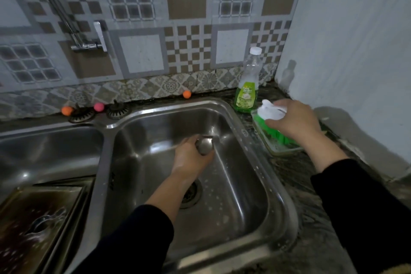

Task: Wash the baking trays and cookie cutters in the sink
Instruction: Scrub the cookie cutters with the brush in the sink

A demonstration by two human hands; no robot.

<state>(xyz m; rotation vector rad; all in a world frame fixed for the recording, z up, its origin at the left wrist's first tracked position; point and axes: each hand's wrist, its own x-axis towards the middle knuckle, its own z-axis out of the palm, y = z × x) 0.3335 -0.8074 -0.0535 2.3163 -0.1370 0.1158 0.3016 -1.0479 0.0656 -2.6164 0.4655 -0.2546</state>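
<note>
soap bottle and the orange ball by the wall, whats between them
Nothing stands between them in the head view: just bare dark counter along the tiled wall, behind the sink rim, from the orange ball to the soap bottle.

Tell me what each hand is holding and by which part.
The left hand grips a small metal cookie cutter around its lower body, over the right basin. The right hand grasps a foamy green sponge by its top.
</note>
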